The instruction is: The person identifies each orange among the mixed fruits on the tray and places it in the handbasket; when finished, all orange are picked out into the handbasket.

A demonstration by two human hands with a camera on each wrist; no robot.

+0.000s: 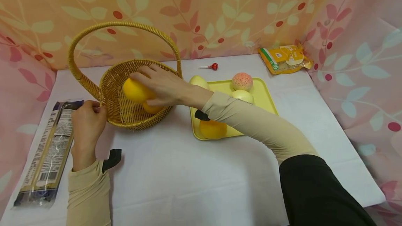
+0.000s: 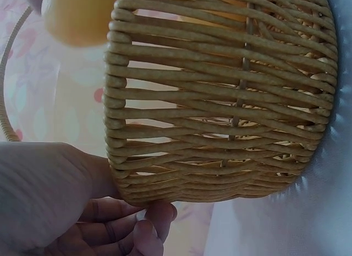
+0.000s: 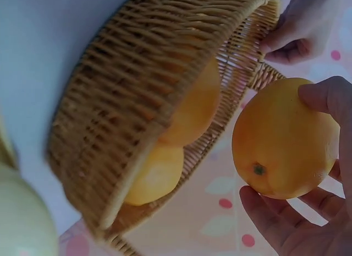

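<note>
My right hand (image 1: 164, 84) holds an orange (image 3: 283, 137) over the opening of a wicker basket (image 1: 135, 125), with thumb and fingers around the fruit. Inside the basket, the right wrist view shows another orange fruit (image 3: 198, 113) and a yellow one (image 3: 157, 176). At the basket's left side, near the foot of its tall handle (image 1: 125, 24), my left hand (image 1: 89, 121) pinches the rim. The left wrist view has the thumb and fingers of that hand at the rim's edge, and the basket stands on the white cloth.
A yellow tray (image 1: 265, 97) right of the basket bears an orange fruit (image 1: 213, 129), a pink speckled ball (image 1: 242, 81) and pale green fruits (image 1: 243, 96). Behind it lie a red lollipop (image 1: 214, 66) and an orange packet (image 1: 284, 58). A long plastic-wrapped packet (image 1: 47, 152) lies far left.
</note>
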